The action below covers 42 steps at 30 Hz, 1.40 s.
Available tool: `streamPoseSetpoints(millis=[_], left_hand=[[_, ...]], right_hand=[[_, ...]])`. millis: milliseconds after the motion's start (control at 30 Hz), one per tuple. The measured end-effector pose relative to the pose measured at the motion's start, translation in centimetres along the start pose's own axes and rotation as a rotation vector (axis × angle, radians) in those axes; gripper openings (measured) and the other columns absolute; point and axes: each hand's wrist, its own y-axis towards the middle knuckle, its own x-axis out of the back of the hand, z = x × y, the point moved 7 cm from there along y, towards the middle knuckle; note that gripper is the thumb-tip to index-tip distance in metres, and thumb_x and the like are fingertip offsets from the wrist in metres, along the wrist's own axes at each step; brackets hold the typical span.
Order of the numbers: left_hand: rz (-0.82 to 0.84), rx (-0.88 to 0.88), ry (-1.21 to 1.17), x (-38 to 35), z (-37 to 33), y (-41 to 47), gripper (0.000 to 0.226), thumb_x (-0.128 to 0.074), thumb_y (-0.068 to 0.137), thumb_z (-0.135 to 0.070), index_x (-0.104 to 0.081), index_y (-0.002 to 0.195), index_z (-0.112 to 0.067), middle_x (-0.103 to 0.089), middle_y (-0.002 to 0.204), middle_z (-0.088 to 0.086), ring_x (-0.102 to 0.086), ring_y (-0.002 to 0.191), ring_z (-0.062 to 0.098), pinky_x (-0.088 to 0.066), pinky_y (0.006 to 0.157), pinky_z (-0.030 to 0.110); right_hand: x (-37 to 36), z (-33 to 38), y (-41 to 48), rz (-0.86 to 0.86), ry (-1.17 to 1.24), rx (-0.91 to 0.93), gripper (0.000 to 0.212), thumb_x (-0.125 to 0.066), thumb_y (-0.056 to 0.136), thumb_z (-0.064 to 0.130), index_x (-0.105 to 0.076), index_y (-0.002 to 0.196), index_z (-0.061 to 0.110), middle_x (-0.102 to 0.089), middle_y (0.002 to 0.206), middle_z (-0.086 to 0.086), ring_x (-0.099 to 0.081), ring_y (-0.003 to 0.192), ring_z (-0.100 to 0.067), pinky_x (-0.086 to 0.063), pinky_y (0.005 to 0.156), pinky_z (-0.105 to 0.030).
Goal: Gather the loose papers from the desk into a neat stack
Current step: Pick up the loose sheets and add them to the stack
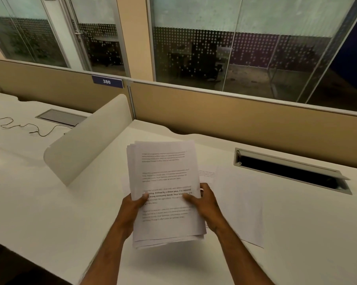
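Both hands hold a stack of printed white papers [165,182] lifted above the white desk [50,212] in the middle of the view. My left hand [132,204] grips its left edge, thumb on the top page. My right hand [202,200] grips the right edge the same way. The sheets' edges are slightly uneven at top and bottom. A loose white sheet [239,202] lies flat on the desk to the right, beside my right hand. Another printed sheet [206,174] peeks out behind the stack, partly hidden.
An open cable hatch [290,171] is sunk in the desk at the back right. A rounded white divider [87,138] stands to the left. Beyond it, a thin cable [25,126] lies on the neighbouring desk. A tan partition [235,120] closes the back.
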Motion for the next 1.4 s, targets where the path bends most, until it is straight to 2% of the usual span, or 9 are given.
streamPoseSetpoints(millis=[100,233,367,600,800,900,1133,1300,1400], left_hand=[[-0.021,-0.007,0.004,1.4,-0.3,0.2,0.029,-0.069,0.09,-0.022,-0.069,0.118,-0.013,-0.08,0.107,0.016,-0.078,0.091,0.039,-0.065,0.07,0.049],[-0.029,0.0,-0.029,3.4,-0.4,0.6,0.027,-0.067,0.092,-0.017,-0.069,0.118,-0.011,-0.08,0.107,0.017,-0.078,0.091,0.039,-0.065,0.069,0.048],[-0.042,0.009,-0.05,4.4,-0.2,0.8,0.03,-0.068,0.089,-0.018,-0.069,0.118,-0.011,-0.08,0.108,0.018,-0.078,0.091,0.038,-0.066,0.07,0.049],[-0.062,0.008,-0.066,4.5,0.1,1.0,0.028,-0.066,0.093,-0.015,-0.068,0.12,-0.01,-0.079,0.11,0.019,-0.078,0.091,0.039,-0.065,0.071,0.05],[-0.058,0.002,-0.054,4.2,-0.5,0.9,0.032,-0.067,0.092,-0.016,-0.067,0.123,-0.009,-0.079,0.112,0.019,-0.077,0.094,0.041,-0.065,0.074,0.052],[-0.059,-0.001,-0.056,4.3,-0.8,1.0,0.036,-0.067,0.093,-0.016,-0.065,0.127,-0.007,-0.078,0.114,0.02,-0.076,0.097,0.041,-0.064,0.077,0.052],[-0.047,-0.006,-0.049,3.5,-0.7,0.4,0.035,-0.065,0.094,-0.016,-0.065,0.128,-0.009,-0.078,0.114,0.018,-0.076,0.096,0.04,-0.065,0.075,0.051],[-0.048,-0.004,-0.036,3.6,-0.4,0.0,0.032,-0.063,0.095,-0.014,-0.065,0.127,-0.008,-0.08,0.109,0.017,-0.078,0.09,0.037,-0.066,0.07,0.049],[-0.056,-0.002,-0.03,3.6,-0.3,0.0,0.03,-0.063,0.096,-0.014,-0.065,0.126,-0.01,-0.079,0.11,0.018,-0.078,0.09,0.038,-0.066,0.069,0.049]], right_hand=[[4.8,-1.9,0.4,-0.278,-0.072,-0.044,0.043,-0.077,0.086,0.035,-0.056,0.118,0.017,-0.07,0.112,-0.008,-0.069,0.101,-0.027,-0.054,0.079,-0.032],[14.2,-8.8,-2.8,-0.677,-0.591,-0.447,0.056,-0.066,0.092,0.041,-0.05,0.132,0.005,-0.051,0.133,-0.027,-0.051,0.121,-0.044,-0.049,0.097,-0.051],[16.6,-12.4,-4.4,-0.664,-0.707,-0.591,0.069,-0.076,0.083,0.041,-0.046,0.13,-0.002,-0.047,0.131,-0.028,-0.045,0.121,-0.045,-0.045,0.096,-0.054],[18.6,-13.8,-3.4,-0.668,-0.319,-0.726,0.056,-0.084,0.072,0.017,-0.063,0.117,-0.007,-0.066,0.121,-0.028,-0.057,0.116,-0.045,-0.045,0.102,-0.048],[20.2,-4.8,-4.2,-0.93,-0.242,-0.248,0.038,-0.074,0.078,0.008,-0.064,0.114,0.003,-0.071,0.115,-0.023,-0.068,0.1,-0.044,-0.058,0.088,-0.053],[19.8,3.2,-5.6,-1.059,-0.529,0.066,0.039,-0.075,0.083,0.009,-0.056,0.116,0.009,-0.068,0.11,-0.019,-0.069,0.091,-0.041,-0.06,0.076,-0.052],[11.7,3.2,-5.1,-0.637,-1.25,0.147,0.043,-0.072,0.087,0.006,-0.059,0.128,0.0,-0.065,0.107,-0.026,-0.071,0.077,-0.04,-0.06,0.067,-0.043],[8.4,-3.5,-4.5,-0.447,-1.331,-0.003,0.041,-0.089,0.058,-0.01,-0.074,0.096,-0.008,-0.071,0.08,-0.028,-0.071,0.054,-0.037,-0.06,0.044,-0.039],[7.8,-7.7,-3.3,-0.277,-1.24,-0.127,0.052,-0.075,0.085,0.026,-0.061,0.128,0.002,-0.068,0.12,-0.02,-0.072,0.098,-0.032,-0.06,0.079,-0.035]])
